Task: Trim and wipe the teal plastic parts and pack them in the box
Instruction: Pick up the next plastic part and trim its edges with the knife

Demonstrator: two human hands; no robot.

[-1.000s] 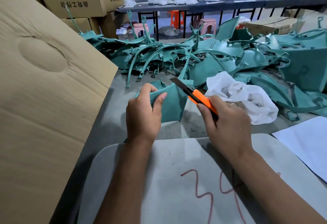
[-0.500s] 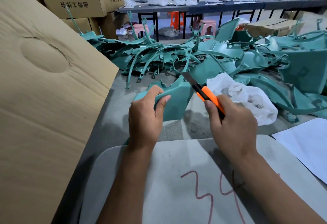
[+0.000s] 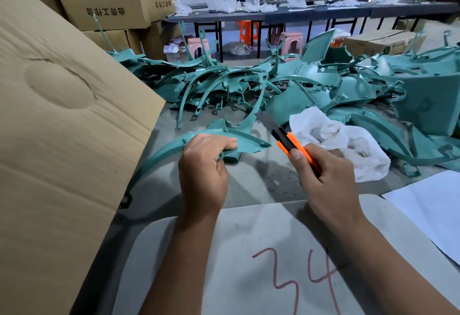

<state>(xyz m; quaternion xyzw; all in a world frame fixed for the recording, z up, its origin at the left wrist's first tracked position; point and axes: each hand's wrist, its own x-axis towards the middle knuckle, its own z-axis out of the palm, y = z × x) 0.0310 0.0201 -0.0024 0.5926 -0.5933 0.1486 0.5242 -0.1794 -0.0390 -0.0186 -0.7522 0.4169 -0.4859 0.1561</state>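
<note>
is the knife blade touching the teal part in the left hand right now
Apart. The head view shows grey table between the knife blade and the teal part held by the left hand.

- A long curved teal part (image 3: pixel 171 145) arced low over the grey table, its flat end pointing right.
- More teal parts (image 3: pixel 286 86) lay heaped behind it.
- The cardboard box flap (image 3: pixel 62 128) leaned at left.

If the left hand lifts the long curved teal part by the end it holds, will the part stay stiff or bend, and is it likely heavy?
The curved teal part is a thin, long arc gripped by the left hand near one end, so the free end would probably flex slightly. It looks like a thin plastic moulding, so likely light. Its smooth surface may slip somewhat.
</note>
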